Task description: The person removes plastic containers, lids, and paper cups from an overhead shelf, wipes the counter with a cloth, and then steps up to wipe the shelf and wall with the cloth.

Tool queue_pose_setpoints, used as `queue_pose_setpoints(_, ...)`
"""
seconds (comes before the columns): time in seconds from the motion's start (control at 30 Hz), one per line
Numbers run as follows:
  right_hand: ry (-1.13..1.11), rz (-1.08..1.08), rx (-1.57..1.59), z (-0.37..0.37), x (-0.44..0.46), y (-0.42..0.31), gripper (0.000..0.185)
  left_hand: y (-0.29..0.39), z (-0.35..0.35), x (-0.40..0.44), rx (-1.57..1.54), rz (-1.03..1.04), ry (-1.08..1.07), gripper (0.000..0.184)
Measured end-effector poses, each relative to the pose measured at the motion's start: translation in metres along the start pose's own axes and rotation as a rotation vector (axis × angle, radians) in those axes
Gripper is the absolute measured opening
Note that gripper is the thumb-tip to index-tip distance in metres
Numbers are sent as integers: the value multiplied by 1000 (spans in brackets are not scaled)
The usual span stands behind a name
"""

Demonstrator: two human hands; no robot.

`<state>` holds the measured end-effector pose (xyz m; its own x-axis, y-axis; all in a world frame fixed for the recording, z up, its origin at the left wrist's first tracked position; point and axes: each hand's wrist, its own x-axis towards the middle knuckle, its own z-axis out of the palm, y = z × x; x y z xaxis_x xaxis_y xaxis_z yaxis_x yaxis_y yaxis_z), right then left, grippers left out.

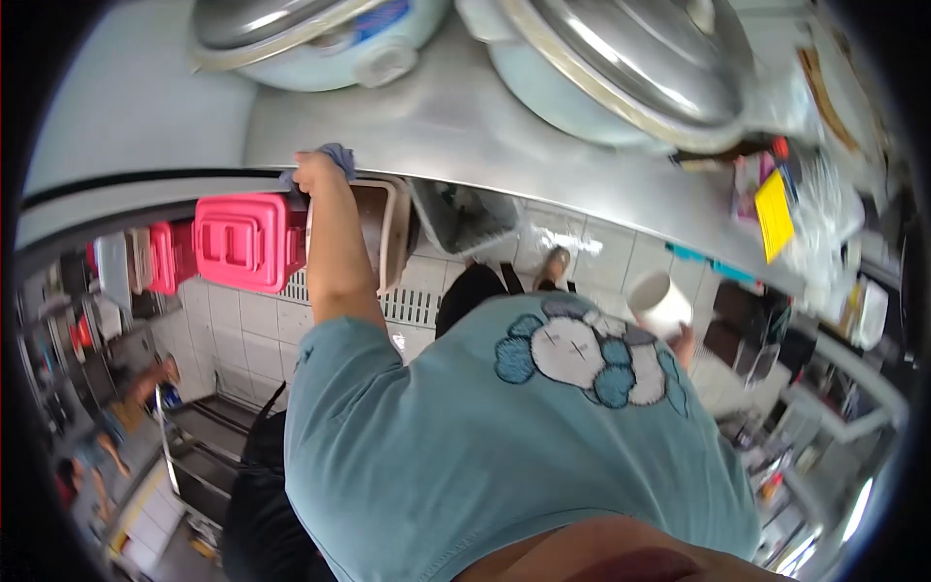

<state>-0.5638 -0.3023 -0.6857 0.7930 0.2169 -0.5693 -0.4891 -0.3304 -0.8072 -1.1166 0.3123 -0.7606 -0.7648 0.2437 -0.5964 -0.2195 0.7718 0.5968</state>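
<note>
Light: bright and cool; glowing white strips (859,509) at the near right edge
Brushed steel counter (436,126): soft, broad sheen
Domed silver metal lid (635,53): streaked highlights
White floor tiles (606,242): hard glare in patches
White round container (660,303): pale, softly blurred
Clear plastic bags (822,228) at right: smeared, indistinct
Edges: black vignette, strong fisheye bending

Two cookers (621,73) lie beyond the left fingers (306,169), which grip one cloth (338,158). Leftward of them are two pink bins (247,242); rightward, one beige bin (393,238) and one grey bin (465,221). The right fingers (685,341) hold one white cup (661,304).
</note>
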Motion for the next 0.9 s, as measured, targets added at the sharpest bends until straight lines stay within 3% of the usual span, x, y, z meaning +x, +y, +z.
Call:
queue_pose_setpoints(0.03,-36,17,43,-1,2,1,33,-40,15,-15,17,121,-54,69)
queue_pose_setpoints(0.07,-68,85,284,9,8,-4,35,-67,17,-71,0,124,-152,71)
queue_pose_setpoints(0.13,-109,39,233,-2,25,2,41,-118,15,-190,-33,123,-348,77)
queue_pose_setpoints(0.17,-102,45,246,1,28,-3,41,-149,20,-234,-68,121,-518,61)
queue_pose_setpoints(0.23,-92,44,367,9,17,-28,45,-218,42,-308,-159,-91,-1224,33)
queue_pose_setpoints(0.27,-88,50,381,3,18,-34,45,-250,56,-341,-103,-242,-1472,22)
queue_pose_setpoints(0.3,-65,23,387,-4,21,-38,46,-270,63,-385,-7,-345,-1358,23)
queue_pose_setpoints(0.33,-42,-9,391,-12,24,-46,47,-314,89,-401,52,-507,-1379,25)
queue_pose_setpoints(0.4,-21,-71,384,-19,12,-66,48,-339,80,-455,360,-437,-1582,35)
queue_pose_setpoints(0.47,-3,-104,445,-40,8,-86,50,-332,65,-501,574,-181,-1955,35)
queue_pose_setpoints(0.5,-29,-152,439,-60,18,-81,53,-321,52,-526,608,-171,-1999,35)
queue_pose_setpoints(0.57,-14,-105,481,-70,10,-102,50,-288,36,-559,767,92,-2052,40)
queue_pose_setpoints(0.63,-102,-67,541,-79,17,-110,48,-302,66,-541,684,1359,-1914,47)
queue_pose_setpoints(0.7,-307,-78,614,-83,37,-109,48,-271,53,-558,574,1496,-1703,52)
queue_pose_setpoints(0.73,-368,-84,683,-70,37,-119,49,-261,52,-563,568,1517,-1703,52)
queue_pose_setpoints(0.8,-541,-77,755,-47,55,-123,53,-241,49,-574,557,1670,-1453,59)
queue_pose_setpoints(0.87,-710,-28,839,-27,101,-97,59,-246,58,-562,614,2023,-1094,74)
queue_pose_setpoints(0.9,-771,-62,946,-7,118,-96,68,-245,49,-566,707,2027,-999,86)
